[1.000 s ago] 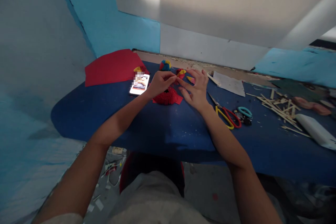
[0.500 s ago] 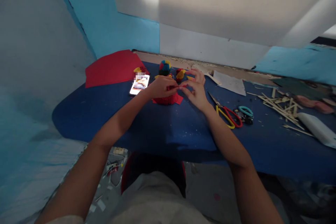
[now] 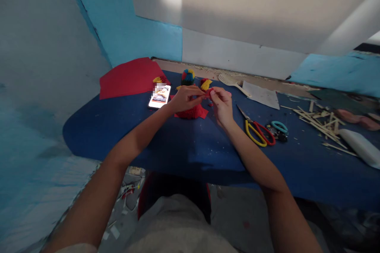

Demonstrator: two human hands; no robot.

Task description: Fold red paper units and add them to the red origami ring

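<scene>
My left hand (image 3: 184,99) and my right hand (image 3: 221,102) meet above the blue table (image 3: 190,146), both pinching a small red piece (image 3: 208,92) between their fingertips. Under them lies a red woolly heap on a red square (image 3: 191,112). Just behind stand a blue, red and yellow pompom (image 3: 187,77) and a red and yellow pompom (image 3: 205,84). A phone (image 3: 159,96) with a lit screen lies left of my left hand.
A red sheet (image 3: 130,77) lies at the back left. Scissors with yellow and red handles (image 3: 257,130) and a teal-handled tool (image 3: 278,127) lie to the right, then scattered wooden sticks (image 3: 319,120), a white paper (image 3: 259,93) and a white roll (image 3: 359,148).
My right hand was spread flat over the table; it has closed into a pinch and come together with my left hand on the small red piece, lifted a little.
</scene>
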